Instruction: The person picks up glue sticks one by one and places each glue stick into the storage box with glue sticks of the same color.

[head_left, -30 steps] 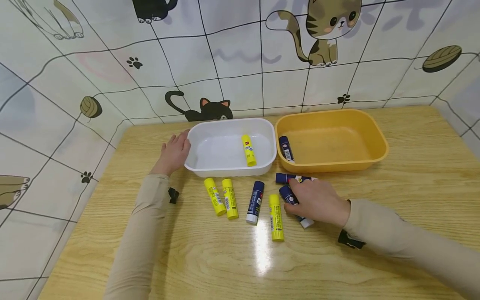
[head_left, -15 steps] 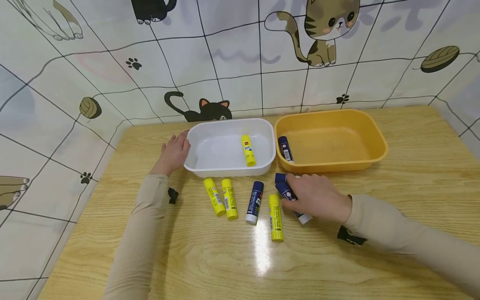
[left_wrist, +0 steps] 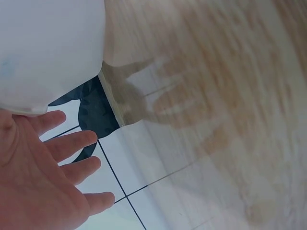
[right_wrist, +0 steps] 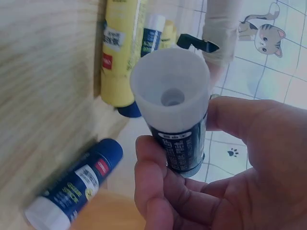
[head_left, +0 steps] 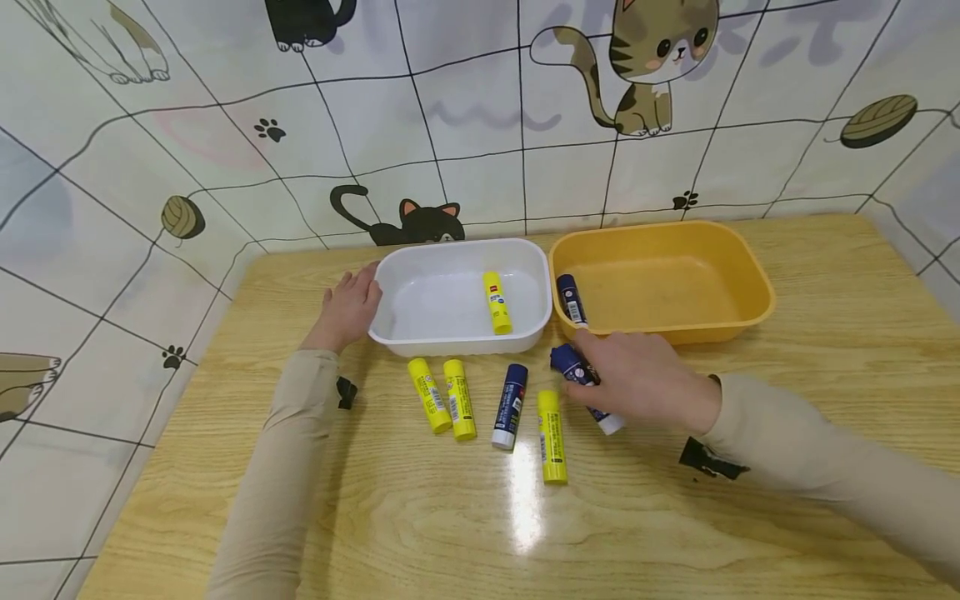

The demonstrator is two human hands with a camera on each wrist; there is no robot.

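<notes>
The right hand (head_left: 647, 379) curls its fingers and thumb around a dark blue glue stick with a white end (right_wrist: 176, 122), just in front of the orange plastic tub (head_left: 750, 275), where another blue one (head_left: 572, 298) lies. The left hand (head_left: 347, 307) rests flat and relaxed against the white plastic tub (head_left: 390, 275), likely keeping it from sliding.

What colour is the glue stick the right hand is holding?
Dark blue glue stick with a white base, gripped by the right hand; clearest in the right wrist view.
</notes>
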